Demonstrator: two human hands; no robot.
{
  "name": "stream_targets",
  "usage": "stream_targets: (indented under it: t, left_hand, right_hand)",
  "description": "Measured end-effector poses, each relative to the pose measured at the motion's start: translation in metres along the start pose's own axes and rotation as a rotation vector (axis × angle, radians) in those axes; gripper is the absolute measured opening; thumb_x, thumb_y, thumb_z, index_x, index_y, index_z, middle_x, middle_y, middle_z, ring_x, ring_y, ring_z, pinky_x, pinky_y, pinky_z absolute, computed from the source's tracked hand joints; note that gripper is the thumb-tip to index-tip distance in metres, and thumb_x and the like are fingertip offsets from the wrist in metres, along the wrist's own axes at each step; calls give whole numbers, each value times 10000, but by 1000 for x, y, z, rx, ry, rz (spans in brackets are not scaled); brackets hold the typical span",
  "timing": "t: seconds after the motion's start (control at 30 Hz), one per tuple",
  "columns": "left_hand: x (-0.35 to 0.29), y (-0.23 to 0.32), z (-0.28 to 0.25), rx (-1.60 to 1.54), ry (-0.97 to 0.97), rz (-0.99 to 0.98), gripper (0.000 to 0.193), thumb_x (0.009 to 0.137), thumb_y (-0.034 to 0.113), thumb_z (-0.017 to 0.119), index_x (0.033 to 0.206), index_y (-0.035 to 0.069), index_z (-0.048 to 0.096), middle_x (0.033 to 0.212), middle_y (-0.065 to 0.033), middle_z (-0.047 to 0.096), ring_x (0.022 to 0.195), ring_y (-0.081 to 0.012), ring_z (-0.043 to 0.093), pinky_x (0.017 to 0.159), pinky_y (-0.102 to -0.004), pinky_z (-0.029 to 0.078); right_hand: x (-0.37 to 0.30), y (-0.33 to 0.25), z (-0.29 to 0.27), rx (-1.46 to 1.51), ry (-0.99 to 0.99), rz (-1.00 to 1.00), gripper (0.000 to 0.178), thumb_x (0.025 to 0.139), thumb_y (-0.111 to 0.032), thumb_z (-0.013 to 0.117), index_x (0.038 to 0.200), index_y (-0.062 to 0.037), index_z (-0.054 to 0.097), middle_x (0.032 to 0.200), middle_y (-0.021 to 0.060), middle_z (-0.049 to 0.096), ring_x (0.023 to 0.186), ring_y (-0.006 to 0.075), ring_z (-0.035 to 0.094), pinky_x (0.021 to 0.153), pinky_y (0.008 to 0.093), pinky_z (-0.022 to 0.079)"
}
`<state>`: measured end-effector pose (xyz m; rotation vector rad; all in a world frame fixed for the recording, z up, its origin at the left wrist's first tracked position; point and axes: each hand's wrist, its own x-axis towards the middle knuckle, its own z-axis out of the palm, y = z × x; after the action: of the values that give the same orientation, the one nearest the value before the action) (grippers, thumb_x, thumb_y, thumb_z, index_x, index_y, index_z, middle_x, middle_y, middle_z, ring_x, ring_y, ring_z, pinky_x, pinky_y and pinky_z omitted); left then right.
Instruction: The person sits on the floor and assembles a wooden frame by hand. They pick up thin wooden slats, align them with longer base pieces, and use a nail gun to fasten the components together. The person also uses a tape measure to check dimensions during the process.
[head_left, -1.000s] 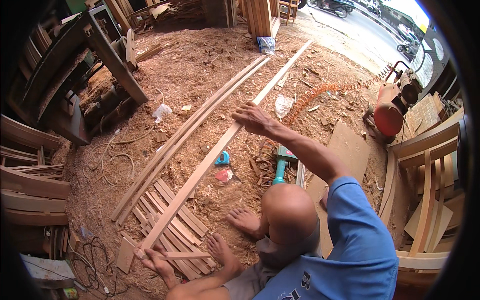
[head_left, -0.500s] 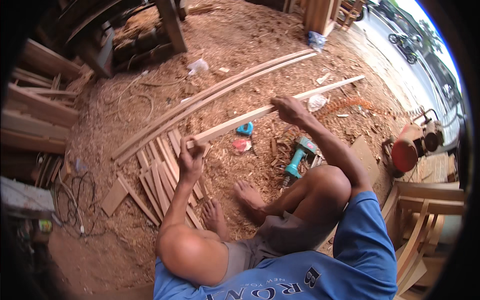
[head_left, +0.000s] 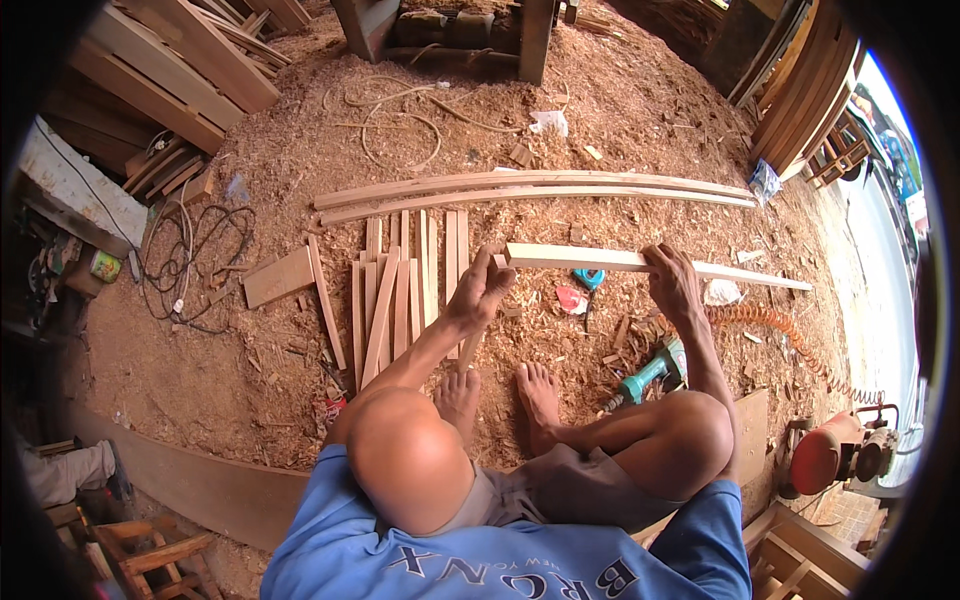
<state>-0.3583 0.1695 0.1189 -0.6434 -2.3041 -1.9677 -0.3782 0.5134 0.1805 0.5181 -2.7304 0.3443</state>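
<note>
A long, pale wooden strip [head_left: 575,257] spans the space in front of me, its far end reaching right. My right hand [head_left: 672,282] grips it around the middle, fingers over the top. My left hand [head_left: 482,292] is closed at the strip's left end. A bit of wood shows at its fingertips, and a short wooden stick [head_left: 470,348] slants down below the palm; whether they are one piece is hidden. Beneath the strip lie a blue tool, perhaps a tape measure [head_left: 588,278], and a red-and-white packet [head_left: 572,299]. A teal power drill [head_left: 650,372] rests near my right knee.
Several cut strips [head_left: 400,290] lie left of my feet, beside a flat board [head_left: 278,277]. Two long strips [head_left: 530,187] lie beyond. An orange coiled hose [head_left: 775,322] runs to a red compressor [head_left: 822,455]. Black cables [head_left: 210,255] tangle at left. Shavings cover the ground.
My view has swung left, so the scene sits farther right and appears turned. Both hands keep their places along the long strip, which looks more level now.
</note>
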Motion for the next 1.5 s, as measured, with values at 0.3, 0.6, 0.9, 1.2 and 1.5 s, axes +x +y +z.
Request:
stream_targets:
  t: [0.3, 0.6, 0.9, 1.2, 1.5]
  left_hand:
    - [2, 12, 6, -20, -55, 2, 517, 972, 491, 572, 1161, 10, 585, 805, -55, 661, 750, -149, 641, 745, -345, 541]
    - [-6, 15, 7, -65, 14, -84, 571, 960, 515, 589, 1175, -14, 585, 781, -33, 625, 740, -108, 565, 674, -289, 463]
    - [-17, 8, 17, 49, 104, -11, 673, 919, 637, 557, 1181, 20, 626, 791, -66, 670, 634, -120, 575, 599, -305, 492]
    - [-23, 8, 18, 58, 101, -71, 665, 928, 627, 545, 1174, 14, 622, 770, -64, 666, 638, -119, 600, 574, -318, 518]
    - [-25, 14, 26, -201, 116, -59, 594, 930, 557, 598, 1098, -11, 637, 740, -69, 665, 640, -153, 643, 635, -340, 590]
  right_hand:
    - [-14, 16, 22, 1, -26, 58, 354, 804, 53, 645, 1130, -83, 665, 979, 73, 652, 913, 259, 629, 833, 379, 522]
    - [-17, 8, 19, 10, 57, 57, 328, 871, 66, 573, 1113, -120, 694, 927, 59, 674, 865, 222, 635, 796, 360, 509]
    - [-29, 6, 18, 25, 2, 79, 361, 846, 63, 616, 1149, -118, 693, 974, 67, 681, 902, 233, 640, 849, 360, 507]
    - [-34, -1, 19, -23, 30, 72, 243, 884, -14, 619, 1100, -100, 693, 970, 88, 684, 896, 244, 650, 843, 388, 497]
    - [-39, -1, 21, -25, 74, 95, 213, 891, -22, 619, 1064, -117, 697, 981, 82, 681, 907, 270, 646, 818, 384, 518]
